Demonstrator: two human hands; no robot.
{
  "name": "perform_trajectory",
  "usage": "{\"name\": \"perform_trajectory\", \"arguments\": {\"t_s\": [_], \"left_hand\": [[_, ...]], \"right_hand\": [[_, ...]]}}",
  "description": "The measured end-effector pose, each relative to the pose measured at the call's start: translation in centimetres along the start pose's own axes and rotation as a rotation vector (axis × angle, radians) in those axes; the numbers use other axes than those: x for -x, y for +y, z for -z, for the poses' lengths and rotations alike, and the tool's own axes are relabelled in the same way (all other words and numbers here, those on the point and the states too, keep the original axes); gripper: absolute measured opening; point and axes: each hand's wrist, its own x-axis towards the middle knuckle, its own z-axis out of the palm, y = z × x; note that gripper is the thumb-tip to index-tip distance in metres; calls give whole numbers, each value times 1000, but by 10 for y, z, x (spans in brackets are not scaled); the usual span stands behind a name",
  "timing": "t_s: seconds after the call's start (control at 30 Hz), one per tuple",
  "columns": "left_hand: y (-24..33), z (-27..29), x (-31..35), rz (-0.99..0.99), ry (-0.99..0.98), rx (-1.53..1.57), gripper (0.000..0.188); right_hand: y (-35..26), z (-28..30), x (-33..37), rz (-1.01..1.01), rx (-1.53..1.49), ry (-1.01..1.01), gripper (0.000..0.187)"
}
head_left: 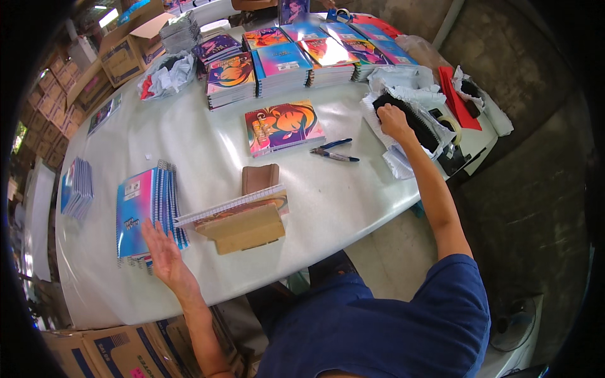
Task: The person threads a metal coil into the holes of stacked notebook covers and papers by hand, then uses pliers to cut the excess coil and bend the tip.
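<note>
My right hand (394, 121) reaches to the far right, fingers closed at the end of a bundle of black binding coils (417, 128) lying in crumpled white paper (403, 80). What exactly is pinched there is partly hidden. My left hand (165, 255) is open, fingers stretched, beside a stack of blue and pink spiral notebooks (137, 201). Between the hands, an uncoiled notebook (236, 204) stands with its row of punched holes upward, against a tan cardboard support (249, 234) and a brown block (259, 178). Beyond it lie a colourful notebook pile (283, 126) and blue-handled pliers (335, 151).
Several notebook stacks (280, 66) line the table's far side. A small blue stack (77, 188) sits at the left. A plastic bag (170, 75), open cartons (126, 57), red sheets (457, 97) and a tape roll (450, 130) lie around the edges. A person's arm (254, 4) shows across the table.
</note>
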Motion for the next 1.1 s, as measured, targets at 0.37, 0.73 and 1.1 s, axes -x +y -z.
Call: {"name": "perform_trajectory", "arguments": {"t_s": [0.37, 0.73, 1.1], "left_hand": [[22, -9, -8, -91, -32, -101, 62], [52, -68, -20, -356, -244, -717, 60], [34, -145, -22, -378, -709, -1102, 42]], "right_hand": [[36, 15, 1, -118, -81, 237, 13], [-62, 96, 21, 69, -503, 308, 19], [-204, 139, 84, 223, -1363, -17, 20]]}}
